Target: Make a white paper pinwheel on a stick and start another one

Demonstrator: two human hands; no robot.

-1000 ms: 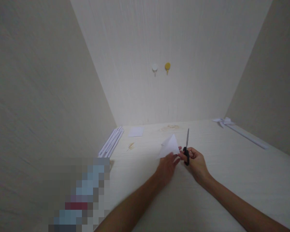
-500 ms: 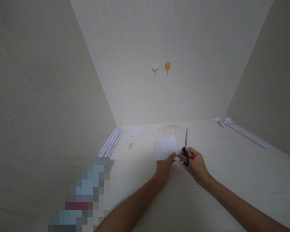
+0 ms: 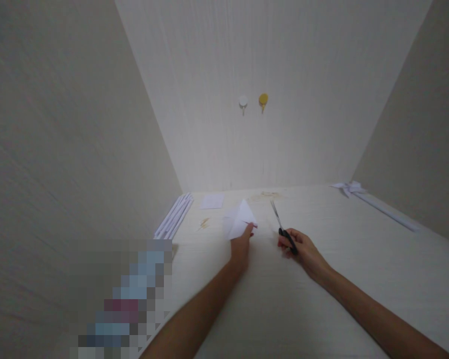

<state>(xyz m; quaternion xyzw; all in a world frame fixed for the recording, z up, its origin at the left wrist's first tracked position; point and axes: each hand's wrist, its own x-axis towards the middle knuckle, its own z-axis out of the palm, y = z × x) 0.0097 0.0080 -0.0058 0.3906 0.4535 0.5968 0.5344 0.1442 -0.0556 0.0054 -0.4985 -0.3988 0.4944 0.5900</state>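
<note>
My left hand [image 3: 242,243] pinches a white sheet of paper [image 3: 236,222] near its right corner, with the paper tilted up and its top coming to a point. To the right, my right hand [image 3: 299,248] is closed around the black handles of a pair of scissors [image 3: 280,224]. The metal blades point up and to the left, slightly parted, and are apart from the paper. A smaller square of white paper [image 3: 212,201] lies flat behind my left hand.
Rolled white paper sticks [image 3: 174,216] lie along the left wall. At the right wall is a long paper stick with a folded paper piece [image 3: 349,188] at its end. A white hook [image 3: 243,101] and a yellow hook [image 3: 263,99] are on the back wall. The lower left is pixelated.
My left hand has moved left with the paper, which is now turned and more pointed. The scissors, still in my right hand, have swung to lean left and are farther from the paper.
</note>
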